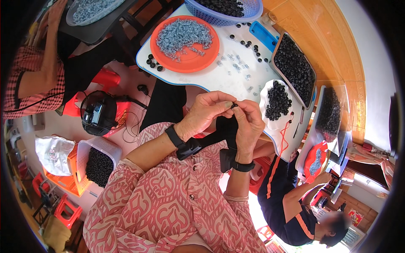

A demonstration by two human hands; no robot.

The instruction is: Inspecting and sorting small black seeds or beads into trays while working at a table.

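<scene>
My left hand (202, 113) and my right hand (249, 128) meet in front of me at the table's near edge. Between their fingertips they pinch a small round black part (234, 105), mostly covered by the fingers. Just right of my hands, a white wavy-rimmed dish (264, 95) holds many similar black rings. Ahead to the left is an orange-red plate (214, 52) heaped with small clear bluish plastic pieces (183, 37). More clear pieces (237, 66) lie loose on the white table (198, 78), with several black parts (256, 48) beyond them.
A tray of black parts (293, 63), a blue tray (263, 36) and a lavender basket (223, 20) stand at the back. A red cord (283, 137) hangs over the right edge. Co-workers sit left (33, 84) and right (291, 211). A white basket (114, 149) stands on the floor.
</scene>
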